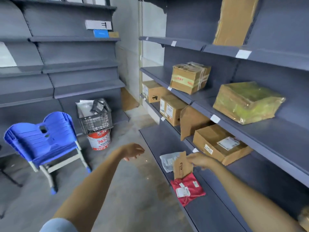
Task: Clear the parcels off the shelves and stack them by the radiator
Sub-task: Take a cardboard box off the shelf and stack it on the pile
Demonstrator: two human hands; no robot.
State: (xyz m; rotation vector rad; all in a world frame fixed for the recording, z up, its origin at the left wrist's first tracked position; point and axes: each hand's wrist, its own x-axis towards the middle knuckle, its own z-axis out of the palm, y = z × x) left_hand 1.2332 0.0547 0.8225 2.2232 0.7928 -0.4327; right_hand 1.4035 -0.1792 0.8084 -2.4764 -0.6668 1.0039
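My right hand (201,160) pinches a flat brown cardboard envelope (182,166) at its upper edge, above the bottom shelf (209,213) on the right. Under the envelope lies a red soft parcel (189,190) with white labels, and a grey plastic mailer (168,160) lies beside it. My left hand (133,150) hangs over the floor left of the shelf, fingers loosely curled, holding nothing. Higher shelves carry brown boxes: a labelled flat box (220,144), a taped box (189,77) and a box wrapped in yellowish film (247,102).
Stacked blue plastic chairs (43,139) stand on the left floor. A grey crate (94,119) with mailers sits on a red-and-white bucket (99,139). Grey shelving (80,87) lines the left wall. More boxes (167,104) fill the right unit's lower shelf. Bare concrete floor (130,190) runs between.
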